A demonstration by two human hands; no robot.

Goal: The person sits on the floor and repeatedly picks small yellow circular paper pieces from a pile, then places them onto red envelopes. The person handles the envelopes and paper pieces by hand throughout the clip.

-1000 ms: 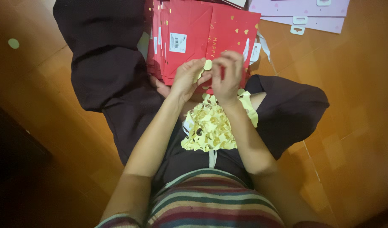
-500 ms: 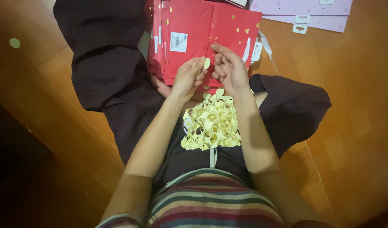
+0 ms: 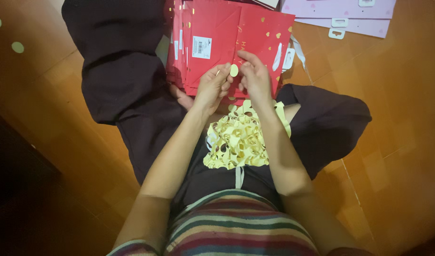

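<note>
Sticker (image 3: 234, 70), small, round and pale yellow, pinched between the fingertips of both hands, just above the red bags. Largest first: wooden floor (image 3: 397, 123), orange-brown, under everything; dark trousers (image 3: 127, 85) over crossed legs, spread wide across the floor; striped shirt (image 3: 236, 227) at the bottom edge. Stack of red paper bags (image 3: 212, 28) with gold hearts, resting on the lap and leaning toward the top of the view, a white barcode label (image 3: 202, 47) on the front bag. Pale lilac flat sheets (image 3: 350, 19) with white hanger tabs at the upper right, on the floor, apart from the bags. Crumpled pale yellow backing sheet (image 3: 236, 142), full of round punched-out holes, lying on the lap between the forearms. Left hand (image 3: 212, 87) closed, thumb and forefinger clamped on the left edge of the sticker; right hand (image 3: 255, 78) closed likewise, fingertips on its right edge. Two small pale green dots (image 3: 17, 47) on the floor at the far left.
</note>
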